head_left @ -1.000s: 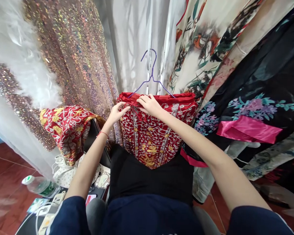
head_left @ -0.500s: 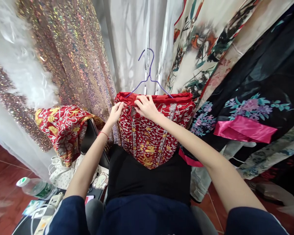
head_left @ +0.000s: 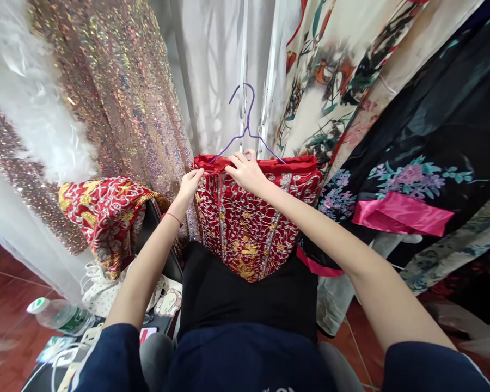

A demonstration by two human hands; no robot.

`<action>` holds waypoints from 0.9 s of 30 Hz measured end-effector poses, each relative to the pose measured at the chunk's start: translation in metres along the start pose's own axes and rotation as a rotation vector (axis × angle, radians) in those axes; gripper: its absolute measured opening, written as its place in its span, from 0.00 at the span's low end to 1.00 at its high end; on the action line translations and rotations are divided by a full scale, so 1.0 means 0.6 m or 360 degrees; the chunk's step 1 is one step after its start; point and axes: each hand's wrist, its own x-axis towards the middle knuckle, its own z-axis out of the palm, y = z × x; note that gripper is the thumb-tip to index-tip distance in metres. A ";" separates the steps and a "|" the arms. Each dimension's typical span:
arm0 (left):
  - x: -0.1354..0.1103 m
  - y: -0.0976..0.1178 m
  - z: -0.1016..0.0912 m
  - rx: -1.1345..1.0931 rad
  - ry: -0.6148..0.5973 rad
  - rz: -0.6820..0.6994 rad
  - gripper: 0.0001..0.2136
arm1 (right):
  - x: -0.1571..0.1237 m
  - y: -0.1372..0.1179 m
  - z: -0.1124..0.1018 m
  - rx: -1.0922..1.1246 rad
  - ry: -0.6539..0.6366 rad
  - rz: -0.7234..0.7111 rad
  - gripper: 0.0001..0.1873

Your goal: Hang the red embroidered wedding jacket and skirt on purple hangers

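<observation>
A red garment point(head_left: 249, 218) with silver and gold embroidery lies across my lap, its pointed end towards me. Plain red fabric edges its top, where a purple wire hanger point(head_left: 247, 122) reaches in with its hook up. My left hand point(head_left: 191, 182) pinches the garment's top left corner. Just right of it, my right hand point(head_left: 245, 170) grips the same red edge, thumb near a short red tie and fingers over the rim. The fingertips of my right hand are partly hidden behind the fabric.
Another red embroidered piece point(head_left: 106, 212) drapes over something dark at the left. Below it are a white dotted pouch point(head_left: 102, 288), a plastic bottle point(head_left: 61, 316) and a power strip with cables. Sequined cloth point(head_left: 118, 81), white curtains and floral garments point(head_left: 416, 174) hang around.
My left hand has shifted slightly left along the top edge, away from my right hand. My right hand's fingers have lifted a little over the rim.
</observation>
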 end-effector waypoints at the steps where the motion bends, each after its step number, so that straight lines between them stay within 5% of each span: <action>1: 0.004 0.001 0.003 0.0022 0.0036 0.0039 0.18 | 0.000 0.005 -0.003 -0.0018 -0.0014 -0.0024 0.20; 5: 0.014 0.010 0.015 0.0143 0.0158 0.0188 0.16 | 0.003 0.018 -0.010 -0.0072 -0.0053 -0.0104 0.21; 12: 0.016 0.046 -0.005 0.0930 0.0499 0.0665 0.11 | -0.050 0.089 -0.030 -0.0067 -0.0011 -0.0120 0.20; 15: 0.019 0.063 -0.003 0.1278 0.0266 0.0742 0.19 | -0.095 0.125 -0.035 -0.0097 -0.0060 -0.0051 0.23; 18: 0.024 0.064 0.002 0.1415 -0.0063 0.0597 0.16 | -0.129 0.139 -0.036 -0.0193 -0.0078 0.0122 0.27; 21: 0.027 0.054 -0.012 0.1439 -0.0232 0.0675 0.16 | -0.151 0.148 -0.041 -0.0278 -0.0123 0.0243 0.28; 27: 0.025 0.041 -0.059 0.1469 -0.0173 0.0873 0.14 | -0.152 0.183 -0.071 -0.0380 -0.0343 0.0031 0.20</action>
